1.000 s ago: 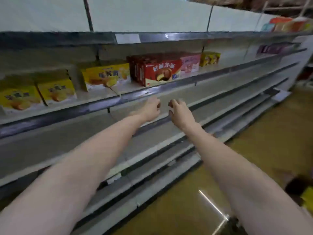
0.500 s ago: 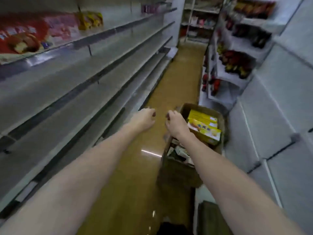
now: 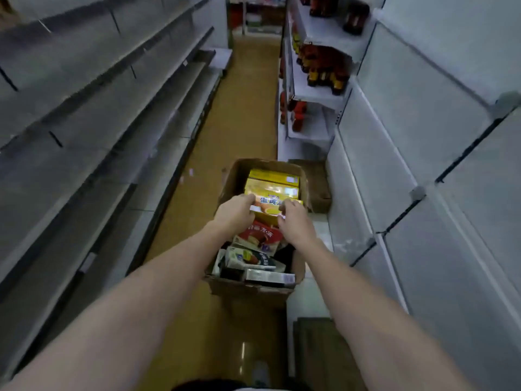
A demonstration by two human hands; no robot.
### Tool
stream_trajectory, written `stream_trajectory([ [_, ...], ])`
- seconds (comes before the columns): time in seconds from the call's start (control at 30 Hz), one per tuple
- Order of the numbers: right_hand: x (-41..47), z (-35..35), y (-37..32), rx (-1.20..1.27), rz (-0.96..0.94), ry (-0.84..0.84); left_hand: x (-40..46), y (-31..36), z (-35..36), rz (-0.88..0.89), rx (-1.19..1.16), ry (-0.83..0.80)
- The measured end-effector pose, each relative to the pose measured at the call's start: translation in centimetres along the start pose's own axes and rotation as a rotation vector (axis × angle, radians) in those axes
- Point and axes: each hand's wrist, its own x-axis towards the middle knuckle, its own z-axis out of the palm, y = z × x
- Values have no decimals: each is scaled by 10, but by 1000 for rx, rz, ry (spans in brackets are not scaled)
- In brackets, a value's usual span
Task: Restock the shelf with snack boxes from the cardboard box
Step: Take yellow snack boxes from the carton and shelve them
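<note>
An open cardboard box [image 3: 230, 179] stands on the aisle floor, filled with snack boxes. Both my hands reach into it. My left hand [image 3: 235, 213] grips the left end of a yellow snack box [image 3: 267, 207], and my right hand [image 3: 294, 220] grips its right end. More yellow boxes [image 3: 272, 177] lie behind it. A red snack box [image 3: 258, 237] and a green-and-white box [image 3: 248, 258] lie nearer to me in the carton. The grey shelf [image 3: 84, 114] runs along my left, bare in this view.
White shelving [image 3: 423, 136] lines the right side, with dark bottles [image 3: 324, 74] on its far section. A second brown carton [image 3: 318, 182] sits behind the cardboard box. The yellow-brown floor [image 3: 242, 108] runs down the aisle. A dark flat object [image 3: 324, 354] lies near my feet.
I have turned away from the stocked shelf to face down the aisle. Both hands have dropped into the cardboard box and taken hold of a yellow snack box.
</note>
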Motion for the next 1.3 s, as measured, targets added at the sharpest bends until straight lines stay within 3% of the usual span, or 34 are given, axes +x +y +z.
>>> stream_trajectory([
  [0.33, 51, 22, 42, -51, 72, -144, 64, -22, 47, -26, 104, -145],
  [0.63, 123, 62, 56, -294, 119, -354, 147, -69, 76, 111, 211, -312],
  [0.9, 166, 94, 69, -350, 176, -571, 213, -87, 102, 182, 384, -476],
  [1.07, 174, 104, 80, -366, 213, -572, 234, -90, 113, 185, 345, -524],
  [1.3, 177, 97, 69, -471, 83, -515, 226, -82, 93, 300, 361, -428],
])
